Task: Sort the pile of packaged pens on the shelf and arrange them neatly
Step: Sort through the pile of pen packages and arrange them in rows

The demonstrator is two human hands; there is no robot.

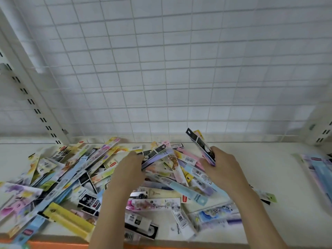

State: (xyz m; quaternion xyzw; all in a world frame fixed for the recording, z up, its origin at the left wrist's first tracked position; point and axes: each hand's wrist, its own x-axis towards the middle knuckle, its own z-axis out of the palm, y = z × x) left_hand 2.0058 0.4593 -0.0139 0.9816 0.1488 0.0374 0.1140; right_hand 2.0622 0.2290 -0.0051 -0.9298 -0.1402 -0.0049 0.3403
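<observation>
Both hands (221,167) gripping packaged pens (202,145).

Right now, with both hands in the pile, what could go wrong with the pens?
1. Packs at the shelf's front edge, such as the black-and-white pack, lie close to it and may slide off if the pile is pushed.
2. The right hand holds its dark packs only at the lower end; they could fan out or slip.
3. The left hand, pulling the purple pack, may drag its neighbours.

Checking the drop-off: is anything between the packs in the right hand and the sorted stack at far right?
Nothing visible: bare shelf lies between the right hand with its packs and the stack.
</observation>
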